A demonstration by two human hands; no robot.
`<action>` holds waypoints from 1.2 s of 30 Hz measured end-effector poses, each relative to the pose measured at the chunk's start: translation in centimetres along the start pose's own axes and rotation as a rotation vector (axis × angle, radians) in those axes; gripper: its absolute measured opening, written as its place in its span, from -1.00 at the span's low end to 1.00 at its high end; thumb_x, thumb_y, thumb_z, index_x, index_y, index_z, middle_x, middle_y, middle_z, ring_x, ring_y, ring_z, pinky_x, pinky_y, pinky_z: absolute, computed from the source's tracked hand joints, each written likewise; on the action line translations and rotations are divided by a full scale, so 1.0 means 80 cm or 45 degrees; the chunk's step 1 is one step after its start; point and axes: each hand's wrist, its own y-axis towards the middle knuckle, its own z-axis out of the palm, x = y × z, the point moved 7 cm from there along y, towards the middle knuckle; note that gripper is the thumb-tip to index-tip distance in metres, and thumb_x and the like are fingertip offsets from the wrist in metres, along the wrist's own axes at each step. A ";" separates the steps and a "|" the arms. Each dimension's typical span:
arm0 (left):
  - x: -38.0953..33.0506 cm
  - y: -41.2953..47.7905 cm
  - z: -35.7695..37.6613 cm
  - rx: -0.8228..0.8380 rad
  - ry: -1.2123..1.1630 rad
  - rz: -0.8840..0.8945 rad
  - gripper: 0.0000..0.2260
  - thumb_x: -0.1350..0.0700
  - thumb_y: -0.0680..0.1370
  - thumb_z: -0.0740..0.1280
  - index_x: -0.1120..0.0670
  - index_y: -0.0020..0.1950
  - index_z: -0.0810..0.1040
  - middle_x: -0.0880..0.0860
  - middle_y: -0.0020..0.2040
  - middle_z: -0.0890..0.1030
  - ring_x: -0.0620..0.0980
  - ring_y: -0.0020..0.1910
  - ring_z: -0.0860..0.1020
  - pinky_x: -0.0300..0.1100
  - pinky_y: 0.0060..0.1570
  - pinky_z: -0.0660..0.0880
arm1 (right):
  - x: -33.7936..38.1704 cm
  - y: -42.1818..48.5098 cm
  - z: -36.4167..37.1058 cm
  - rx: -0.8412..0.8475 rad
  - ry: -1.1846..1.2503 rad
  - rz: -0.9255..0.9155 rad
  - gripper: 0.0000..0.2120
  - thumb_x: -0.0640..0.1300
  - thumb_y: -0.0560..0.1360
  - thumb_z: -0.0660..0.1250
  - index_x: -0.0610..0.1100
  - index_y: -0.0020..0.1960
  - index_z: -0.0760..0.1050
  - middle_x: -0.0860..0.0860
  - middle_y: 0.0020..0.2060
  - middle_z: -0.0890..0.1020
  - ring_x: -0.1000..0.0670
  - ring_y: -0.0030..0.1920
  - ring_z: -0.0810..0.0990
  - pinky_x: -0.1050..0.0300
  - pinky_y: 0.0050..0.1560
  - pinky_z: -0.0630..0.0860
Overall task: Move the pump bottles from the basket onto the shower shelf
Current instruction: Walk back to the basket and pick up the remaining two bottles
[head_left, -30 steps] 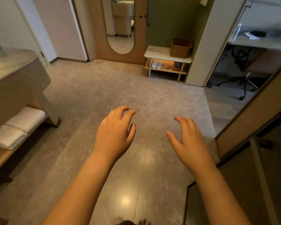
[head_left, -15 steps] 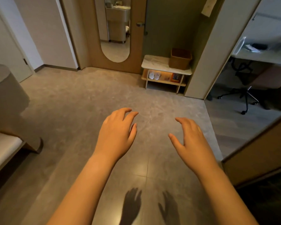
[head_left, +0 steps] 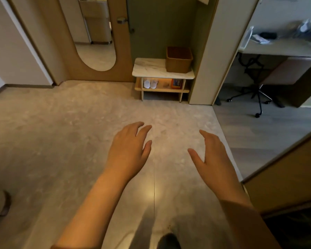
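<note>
A brown basket (head_left: 179, 60) stands on the right end of a small marble-topped bench (head_left: 151, 69) against the far wall. Its inside is hidden from here, so no pump bottles show. No shower shelf is in view. My left hand (head_left: 128, 151) and my right hand (head_left: 212, 159) are held out over the tiled floor, well short of the bench. Both hold nothing and their fingers are apart.
White slippers (head_left: 150, 83) and an orange box (head_left: 176, 83) lie on the bench's lower shelf. A wooden door with an oval mirror (head_left: 95, 33) is at the back left. On the right, an opening leads to a desk (head_left: 280, 47) and an office chair (head_left: 257, 90). A wooden panel (head_left: 285, 177) juts in at the right.
The view has shifted forward and to the right. The vanity and towels on the left have slid out of view, and the bench with the basket looks closer. Both hands stay open.
</note>
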 end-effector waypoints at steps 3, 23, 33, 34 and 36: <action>-0.020 0.085 0.021 -0.008 0.008 0.020 -0.62 0.01 0.58 0.21 0.02 0.40 0.36 0.08 0.38 0.40 0.08 0.33 0.35 -0.01 0.25 0.32 | -0.029 0.078 -0.023 -0.026 -0.014 0.015 -0.42 0.13 0.52 0.21 0.01 0.48 0.13 0.01 0.47 0.24 -0.01 0.44 0.25 0.06 0.37 0.25; 0.040 0.477 0.157 -0.028 0.015 -0.061 -0.65 -0.01 0.57 0.21 0.07 0.33 0.44 0.08 0.26 0.49 0.04 0.24 0.43 -0.03 0.18 0.37 | -0.104 0.498 0.009 0.010 -0.092 0.018 -0.41 0.06 0.54 0.25 -0.05 0.49 0.13 -0.01 0.44 0.29 0.00 0.42 0.27 0.10 0.34 0.27; 0.110 0.731 0.225 -0.036 -0.101 -0.004 -0.63 -0.01 0.56 0.21 0.04 0.35 0.41 0.05 0.27 0.48 0.02 0.28 0.40 -0.03 0.22 0.35 | -0.107 0.766 0.043 -0.061 -0.185 0.036 -0.39 0.09 0.51 0.28 0.00 0.47 0.14 0.01 0.41 0.33 0.01 0.39 0.32 0.18 0.26 0.26; 0.112 0.753 0.233 -0.024 -0.109 0.006 -0.63 -0.01 0.56 0.20 0.04 0.35 0.41 0.05 0.28 0.48 0.02 0.29 0.40 -0.03 0.22 0.35 | -0.113 0.783 0.046 -0.065 -0.182 0.044 -0.40 0.09 0.51 0.28 -0.01 0.47 0.14 0.02 0.40 0.34 0.02 0.39 0.32 0.21 0.23 0.23; 0.113 0.792 0.249 0.007 -0.116 0.033 -0.63 -0.01 0.56 0.19 0.04 0.36 0.40 0.04 0.28 0.48 0.02 0.28 0.39 -0.03 0.22 0.35 | -0.127 0.812 0.051 -0.062 -0.158 0.072 -0.41 0.09 0.51 0.28 -0.02 0.46 0.16 0.02 0.39 0.35 0.02 0.38 0.33 0.23 0.22 0.21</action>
